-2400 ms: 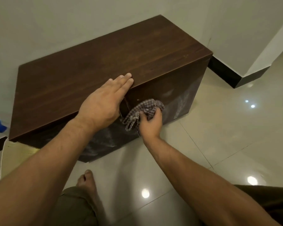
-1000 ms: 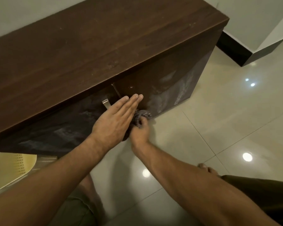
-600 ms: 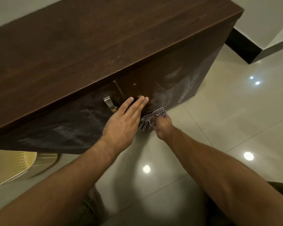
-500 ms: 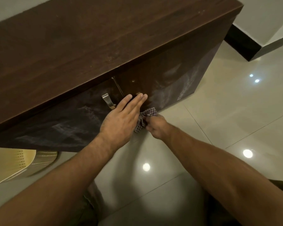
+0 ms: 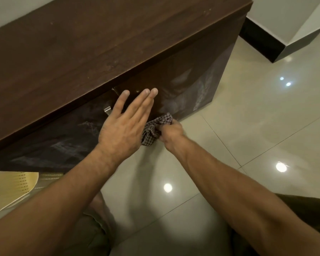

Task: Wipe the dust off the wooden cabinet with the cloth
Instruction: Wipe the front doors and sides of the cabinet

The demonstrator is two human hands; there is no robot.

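The dark wooden cabinet fills the upper left, its front face streaked with pale dust on both doors. My left hand lies flat and open against the front, over the seam between the doors and next to a metal handle. My right hand grips a bunched checked cloth and presses it to the lower edge of the right door, close to the floor. Part of the cloth is hidden behind my left hand.
Glossy beige floor tiles spread to the right and below. A pale yellow perforated plastic piece lies at the left by the cabinet's base. A dark skirting board runs along the wall corner at the upper right. My knees show at the bottom.
My left hand slid from the cabinet's top edge down onto the front. The cloth in my right hand went from mid-height down to the lower edge of the right door. The view moved closer.
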